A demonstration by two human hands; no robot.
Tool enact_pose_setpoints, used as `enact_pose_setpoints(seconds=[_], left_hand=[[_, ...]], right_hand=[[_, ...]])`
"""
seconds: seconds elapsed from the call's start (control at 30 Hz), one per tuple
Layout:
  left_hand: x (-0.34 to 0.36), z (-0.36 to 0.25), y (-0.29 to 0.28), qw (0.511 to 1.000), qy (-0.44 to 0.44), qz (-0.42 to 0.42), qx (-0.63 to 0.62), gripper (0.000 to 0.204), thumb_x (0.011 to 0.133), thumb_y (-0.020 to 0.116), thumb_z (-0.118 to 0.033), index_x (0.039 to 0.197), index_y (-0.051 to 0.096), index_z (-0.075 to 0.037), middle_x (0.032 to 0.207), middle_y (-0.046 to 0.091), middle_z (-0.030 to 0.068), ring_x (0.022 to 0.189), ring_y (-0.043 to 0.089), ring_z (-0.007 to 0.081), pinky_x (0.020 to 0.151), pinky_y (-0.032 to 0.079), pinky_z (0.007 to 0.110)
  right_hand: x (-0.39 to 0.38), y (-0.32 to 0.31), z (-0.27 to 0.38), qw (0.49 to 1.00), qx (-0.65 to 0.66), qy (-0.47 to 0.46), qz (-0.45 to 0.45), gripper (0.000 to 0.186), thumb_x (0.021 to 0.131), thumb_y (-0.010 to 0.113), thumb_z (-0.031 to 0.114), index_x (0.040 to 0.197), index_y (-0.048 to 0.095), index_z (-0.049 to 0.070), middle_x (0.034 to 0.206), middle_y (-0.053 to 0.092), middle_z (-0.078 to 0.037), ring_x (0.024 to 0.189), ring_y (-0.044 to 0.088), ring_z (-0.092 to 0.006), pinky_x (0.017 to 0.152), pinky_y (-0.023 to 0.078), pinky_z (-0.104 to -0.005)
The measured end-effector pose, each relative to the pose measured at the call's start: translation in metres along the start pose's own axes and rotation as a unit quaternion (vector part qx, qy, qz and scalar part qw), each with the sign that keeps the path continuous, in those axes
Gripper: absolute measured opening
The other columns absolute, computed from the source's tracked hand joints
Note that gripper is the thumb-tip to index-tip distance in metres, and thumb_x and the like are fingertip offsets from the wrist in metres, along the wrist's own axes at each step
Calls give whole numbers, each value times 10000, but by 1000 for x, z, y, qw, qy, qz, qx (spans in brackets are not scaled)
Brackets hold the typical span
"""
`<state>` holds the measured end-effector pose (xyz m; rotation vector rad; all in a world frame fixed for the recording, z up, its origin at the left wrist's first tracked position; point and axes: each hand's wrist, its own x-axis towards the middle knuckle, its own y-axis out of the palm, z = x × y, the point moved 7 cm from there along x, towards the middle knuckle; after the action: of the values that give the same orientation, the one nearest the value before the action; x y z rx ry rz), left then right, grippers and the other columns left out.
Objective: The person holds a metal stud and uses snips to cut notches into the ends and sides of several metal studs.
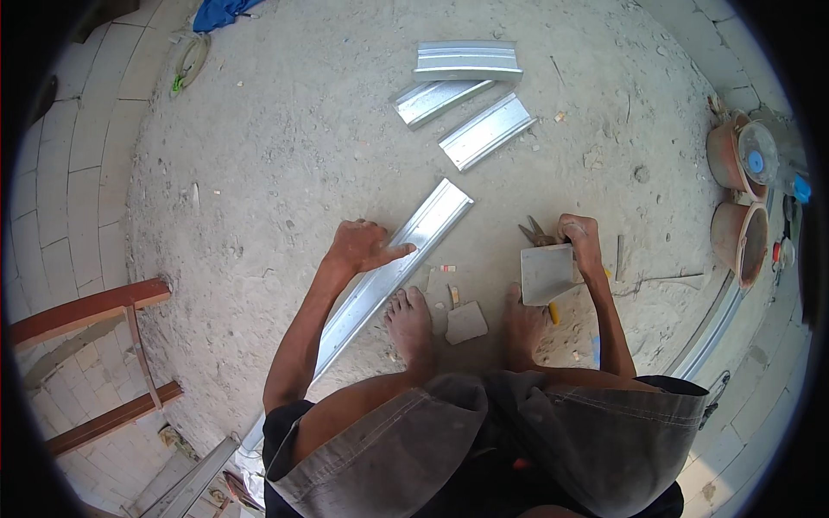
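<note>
A long silvery metal channel (393,272) slants across the floor in front of me, its near end running back past my left leg. My left hand (367,248) grips its left edge, thumb laid over the top face and fingers curled. On the right, my right hand (580,239) is closed at the upper corner of a grey, squarish plate (546,274), which overlaps my right foot. Partly behind that plate are metal snips (537,233), jaws apart, with a yellow handle end (553,312) showing below. A pale flat fragment (466,322) lies between my feet.
Three short channel pieces lie ahead: one (466,59) overlaps another (436,102), and a third (488,131) sits nearer. Two buckets (728,155) (730,229) stand along the right wall. A reddish-brown metal frame (95,311) is at left; a blue cloth (220,13) lies far left.
</note>
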<state>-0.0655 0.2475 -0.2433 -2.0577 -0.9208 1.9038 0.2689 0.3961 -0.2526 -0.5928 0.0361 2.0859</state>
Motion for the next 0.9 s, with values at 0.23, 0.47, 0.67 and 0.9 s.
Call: enact_pose_setpoints(seconds=[0.23,0.47,0.67,0.9], left_hand=[[26,-64,-176,822,193,-525,102,503,847,651,-446,1164,570,-63,1137,529,126,1059,483,278,887,445,443],[109,-72,-215,768,222,-585,135,364,843,669,-330,1097,617,-74,1071,620,140,1022,530,285,838,398,450],[112,-41,-227,792,200,-568,100,248,866,628,-282,994,643,-71,941,671,121,963,553,286,829,389,447],[120,6,-207,808,137,-570,58,245,847,640,-258,972,628,-49,941,630,133,938,547,304,822,378,452]], right_hand=[[5,-9,2,998,10,-43,-33,189,745,455,114,593,453,2,555,427,-24,549,382,-109,531,324,-285],[-5,-7,1,999,9,-34,-31,191,749,453,120,602,469,-1,561,441,-28,560,400,-110,539,329,-282],[-17,-23,-9,998,12,-27,-50,180,750,460,121,624,486,-5,573,460,-30,568,418,-112,549,343,-277],[-12,-13,-11,998,10,-33,-48,178,758,470,120,642,493,-12,583,468,-26,584,421,-101,551,337,-268]])
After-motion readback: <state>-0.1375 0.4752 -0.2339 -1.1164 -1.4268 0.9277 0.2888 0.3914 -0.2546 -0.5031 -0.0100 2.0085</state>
